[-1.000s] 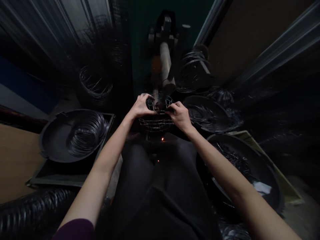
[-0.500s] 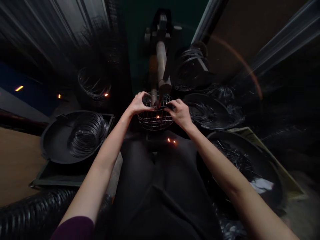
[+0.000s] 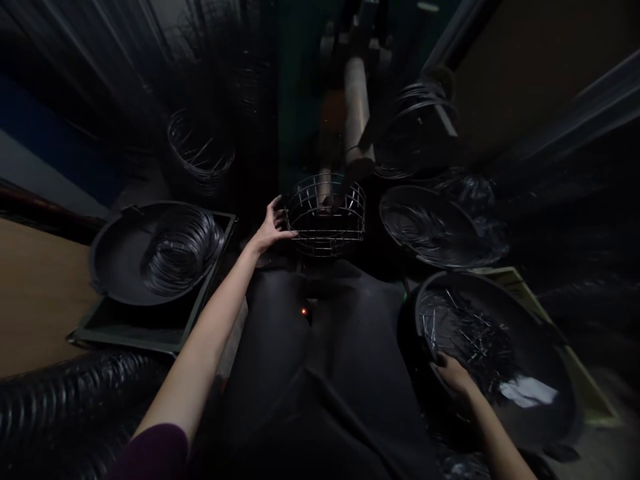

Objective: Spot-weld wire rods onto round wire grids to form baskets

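Note:
A round basket of thin metal wire [image 3: 325,243] sits under the tip of a machine arm [image 3: 357,110]. My left hand [image 3: 270,230] holds the basket's left side, the thumb along a near wire and the fingers curved round the outer edge. My right hand [image 3: 454,373] is at the near left part of a large dark bowl [image 3: 545,340], beside a heap of short wire pieces [image 3: 480,330]. Its fingertips are dark and blurred, and I cannot make out whether they pinch a piece. White paper [image 3: 529,392] lies in the same bowl.
On the left a dark bowl [image 3: 117,263] with coiled wire rings [image 3: 183,250] rests on a crate [image 3: 135,330]. Another bowl of wire parts [image 3: 425,223] stands right of the basket. A ribbed black hose [image 3: 65,393] runs lower left. One spark [image 3: 304,311] glows over my lap.
My right hand has left the basket and moved down right to the bowl of wire pieces. The view has shifted, the basket appears tilted differently, and most sparks are gone.

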Demonstrator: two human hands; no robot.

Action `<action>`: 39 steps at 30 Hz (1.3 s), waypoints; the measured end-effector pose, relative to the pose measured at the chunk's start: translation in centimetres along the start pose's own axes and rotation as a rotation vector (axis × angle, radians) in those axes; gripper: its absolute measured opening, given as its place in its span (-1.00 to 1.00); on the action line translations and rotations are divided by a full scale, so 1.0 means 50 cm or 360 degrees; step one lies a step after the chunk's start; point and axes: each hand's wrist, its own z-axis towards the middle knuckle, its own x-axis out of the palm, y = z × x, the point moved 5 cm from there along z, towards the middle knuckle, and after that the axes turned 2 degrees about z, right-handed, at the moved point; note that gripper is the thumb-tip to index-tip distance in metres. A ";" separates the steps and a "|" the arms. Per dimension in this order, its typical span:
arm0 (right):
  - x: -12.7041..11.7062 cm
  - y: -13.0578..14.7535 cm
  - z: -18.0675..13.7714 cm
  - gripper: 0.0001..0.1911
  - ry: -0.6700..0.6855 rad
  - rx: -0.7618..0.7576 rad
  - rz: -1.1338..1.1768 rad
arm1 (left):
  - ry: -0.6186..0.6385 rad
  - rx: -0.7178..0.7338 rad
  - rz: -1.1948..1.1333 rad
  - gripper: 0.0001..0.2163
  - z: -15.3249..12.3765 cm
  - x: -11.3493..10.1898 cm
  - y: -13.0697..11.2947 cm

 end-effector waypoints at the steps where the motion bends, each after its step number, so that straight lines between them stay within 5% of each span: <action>1: 0.008 -0.005 -0.006 -0.84 0.0066 0.0081 -0.0018 | -0.0024 0.0009 -0.0047 0.20 0.004 -0.001 0.001; 10: 0.009 -0.024 -0.025 -0.73 0.0376 0.0240 -0.0119 | -0.0112 0.0047 -0.0201 0.14 0.009 -0.007 0.003; 16: -0.074 0.002 -0.039 -0.84 0.0127 0.0365 -0.0152 | -0.0187 0.0224 0.0035 0.12 -0.036 -0.017 -0.041; 21: -0.199 0.241 -0.082 -0.63 -0.0345 -0.0035 0.0709 | -0.0175 0.0621 0.0492 -0.01 -0.106 0.001 -0.139; 24: -0.232 0.432 -0.111 -0.44 -0.0091 -0.0341 0.1322 | -0.0136 0.0761 0.0809 -0.16 -0.128 0.036 -0.202; 26: -0.232 0.548 -0.116 -0.42 0.0293 -0.0528 0.1429 | -0.0094 0.0790 0.1032 -0.28 -0.132 0.061 -0.234; 28: -0.224 0.637 -0.109 -0.49 0.0617 -0.0685 0.1354 | -0.0050 0.0780 0.1215 -0.37 -0.133 0.084 -0.253; 30: -0.223 0.697 -0.093 -0.58 0.0676 -0.0858 0.1182 | 0.0000 0.0775 0.1327 -0.43 -0.132 0.102 -0.261; 35: -0.241 0.766 -0.089 -0.70 -0.0028 -0.1422 0.0293 | 0.0053 0.0814 0.1362 -0.43 -0.131 0.124 -0.256; 39: -0.221 0.770 -0.113 -0.54 -0.0235 -0.1600 -0.0472 | 0.0036 0.0745 0.1249 -0.40 -0.127 0.126 -0.243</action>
